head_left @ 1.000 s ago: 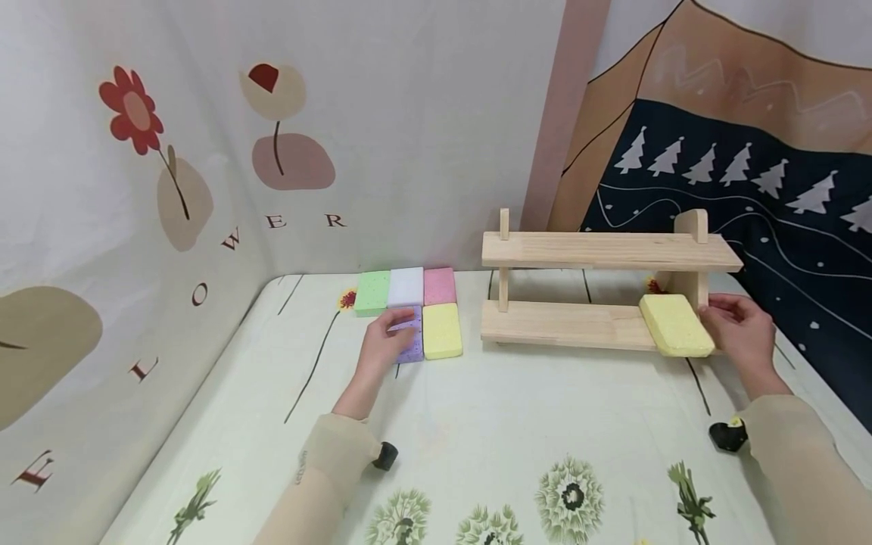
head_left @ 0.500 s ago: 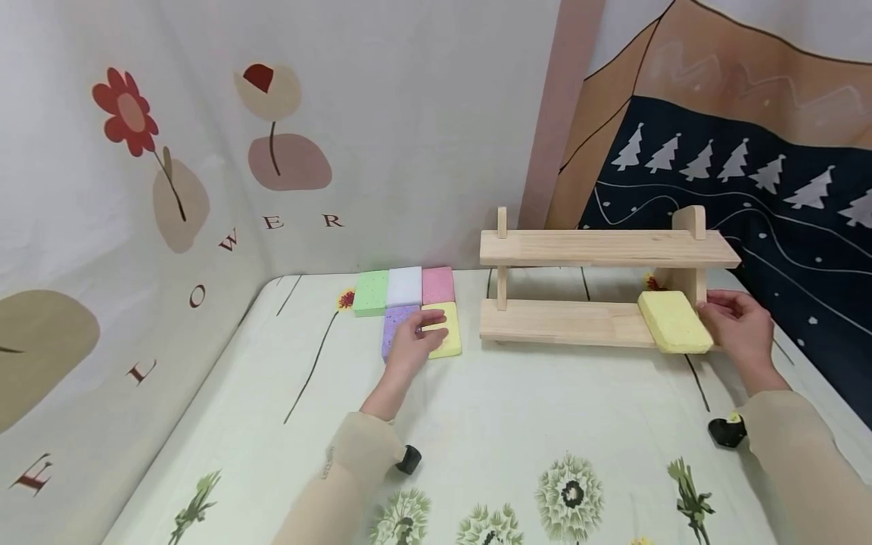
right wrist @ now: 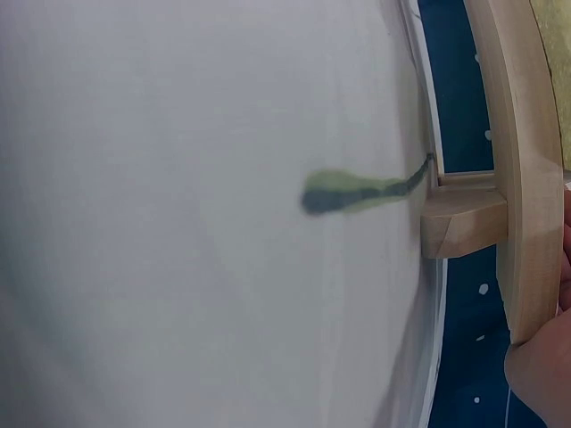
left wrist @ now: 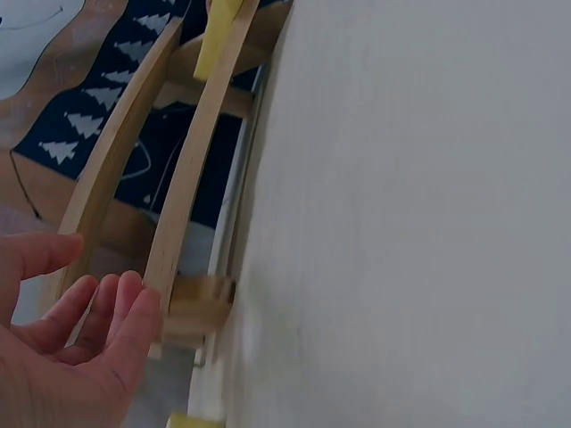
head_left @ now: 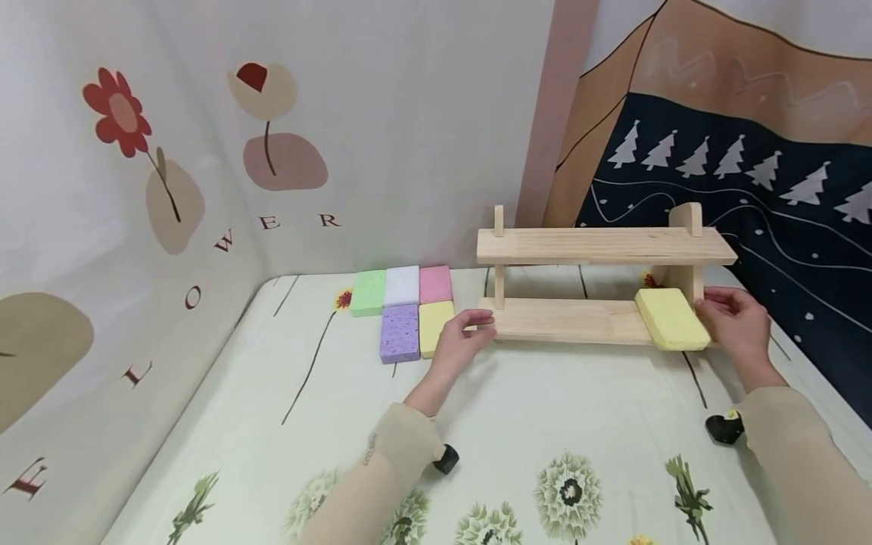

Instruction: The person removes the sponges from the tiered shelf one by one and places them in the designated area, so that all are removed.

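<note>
A two-tier wooden shelf (head_left: pixel 568 319) stands at the back right of the table. On the right end of its lower board a yellow sponge (head_left: pixel 671 319) lies tilted, overhanging the front edge. My right hand (head_left: pixel 737 327) grips that board's right end, just beside the sponge; its fingertips are partly hidden. At the other end of the board my left hand (head_left: pixel 460 341) has its thumb and fingers spread apart, holding nothing. The left wrist view shows those fingertips (left wrist: pixel 134 294) right at the board's left end.
Left of the shelf lie a green sponge (head_left: pixel 369 293), a white sponge (head_left: pixel 402 286), a pink sponge (head_left: pixel 435 285), a purple sponge (head_left: pixel 400 333) and another yellow sponge (head_left: pixel 431 322), packed edge to edge. Printed fabric walls (head_left: pixel 409 151) stand behind and at the left.
My left hand has moved right, from over the purple sponge, past the yellow one, to the shelf's left end. My right hand stays at the right end.
</note>
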`<state>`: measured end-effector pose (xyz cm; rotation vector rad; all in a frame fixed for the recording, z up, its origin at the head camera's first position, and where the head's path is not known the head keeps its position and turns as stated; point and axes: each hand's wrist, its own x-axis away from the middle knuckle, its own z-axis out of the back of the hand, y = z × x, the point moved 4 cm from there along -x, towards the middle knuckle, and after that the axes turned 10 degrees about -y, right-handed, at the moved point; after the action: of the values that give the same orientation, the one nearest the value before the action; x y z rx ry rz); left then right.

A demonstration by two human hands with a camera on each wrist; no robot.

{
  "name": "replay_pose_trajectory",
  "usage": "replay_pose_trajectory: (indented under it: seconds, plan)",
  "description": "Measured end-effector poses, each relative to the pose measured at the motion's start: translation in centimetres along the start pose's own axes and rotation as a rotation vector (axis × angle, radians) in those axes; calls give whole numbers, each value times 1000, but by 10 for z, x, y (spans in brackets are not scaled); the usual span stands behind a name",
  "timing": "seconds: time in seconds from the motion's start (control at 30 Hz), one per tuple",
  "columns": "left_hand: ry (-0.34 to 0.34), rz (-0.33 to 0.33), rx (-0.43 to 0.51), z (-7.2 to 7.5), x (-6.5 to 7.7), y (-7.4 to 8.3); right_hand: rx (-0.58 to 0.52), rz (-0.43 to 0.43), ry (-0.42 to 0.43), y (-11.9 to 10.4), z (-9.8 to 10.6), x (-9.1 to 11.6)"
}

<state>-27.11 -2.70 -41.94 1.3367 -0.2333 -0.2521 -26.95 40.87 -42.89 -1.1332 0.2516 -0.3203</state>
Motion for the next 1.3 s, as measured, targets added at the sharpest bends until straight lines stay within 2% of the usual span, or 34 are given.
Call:
replay_pose_trajectory:
  seconds: [0.43, 0.6, 0.8, 1.1, 1.3]
  plan:
    - [-107, -19, 32, -66, -13, 14, 12, 32, 2, -5, -1, 1]
    - [-134, -12, 82, -93, -16, 17, -13, 55, 4, -6, 0, 2]
    - [-166, -11, 187, -128, -20, 19, -34, 53, 10, -6, 1, 3]
    - [-130, -35, 262, -182, -23, 35, 20, -21, -2, -5, 3, 2]
    - [-65, -42, 275, -206, -28, 41, 2, -7, -14, 1, 0, -2]
